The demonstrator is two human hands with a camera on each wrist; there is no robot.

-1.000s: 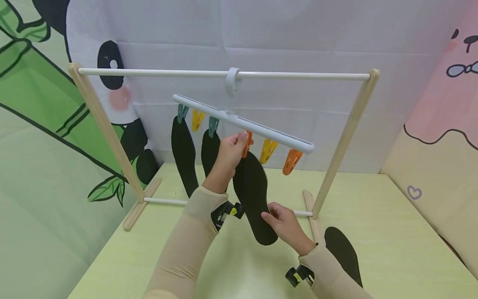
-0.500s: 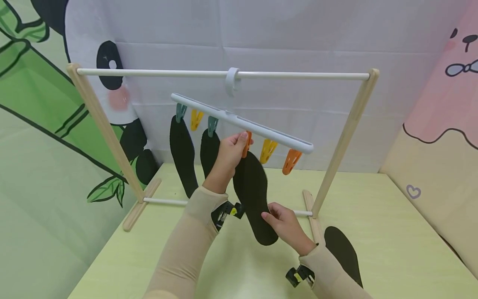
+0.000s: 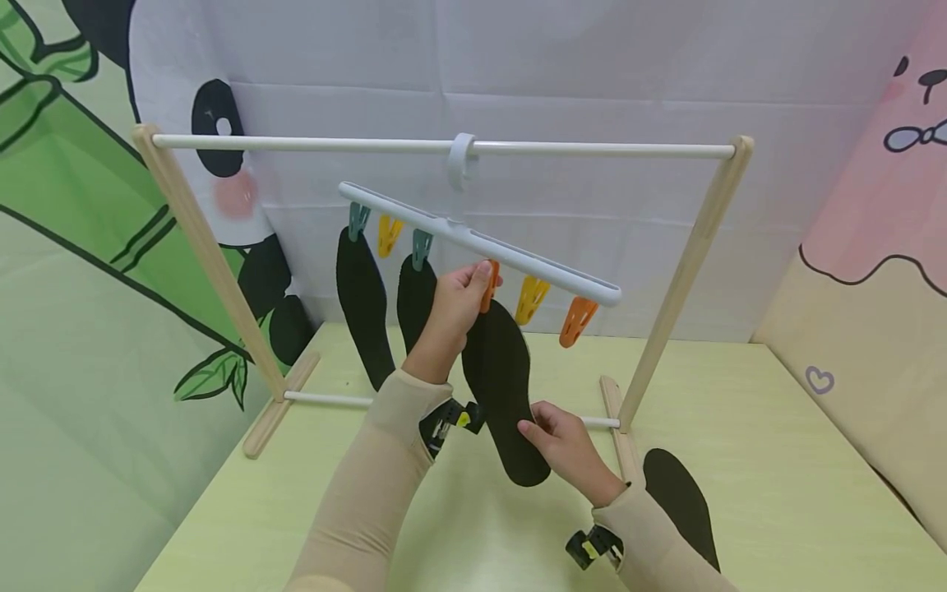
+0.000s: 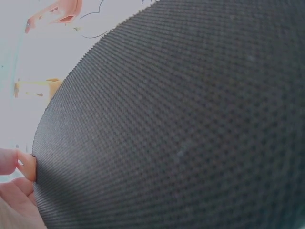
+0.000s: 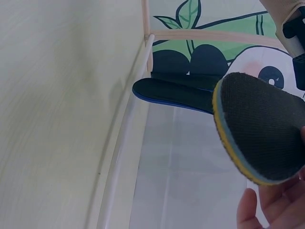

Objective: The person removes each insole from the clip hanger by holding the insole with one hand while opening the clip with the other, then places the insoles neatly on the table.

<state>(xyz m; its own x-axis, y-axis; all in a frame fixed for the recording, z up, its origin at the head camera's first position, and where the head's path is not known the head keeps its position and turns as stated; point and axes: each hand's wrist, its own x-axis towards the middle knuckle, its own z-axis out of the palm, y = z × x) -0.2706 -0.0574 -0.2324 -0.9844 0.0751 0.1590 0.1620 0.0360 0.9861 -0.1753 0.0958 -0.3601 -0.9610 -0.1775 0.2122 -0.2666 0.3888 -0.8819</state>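
Note:
My left hand (image 3: 456, 308) pinches an orange clothespin (image 3: 490, 286) under a pale hanger bar (image 3: 473, 238). At that clip is the top of a black insole (image 3: 499, 370), which slants down to the right. My right hand (image 3: 565, 444) holds the lower edge of this insole between thumb and fingers. In the right wrist view the insole (image 5: 262, 129) shows a yellow and grey edge. Two more black insoles, the outer one (image 3: 362, 296) and the inner one (image 3: 417, 296), hang from teal clothespins to the left. The left wrist view is mostly filled by the insole's dark weave (image 4: 171, 114).
The hanger's hook (image 3: 460, 160) sits on the white top rod (image 3: 333, 145) of a wooden rack (image 3: 684, 288). Yellow (image 3: 531, 300) and orange (image 3: 579, 321) clothespins hang at the bar's right end. Another black insole (image 3: 679, 501) lies on the table (image 3: 784, 460) beside my right forearm.

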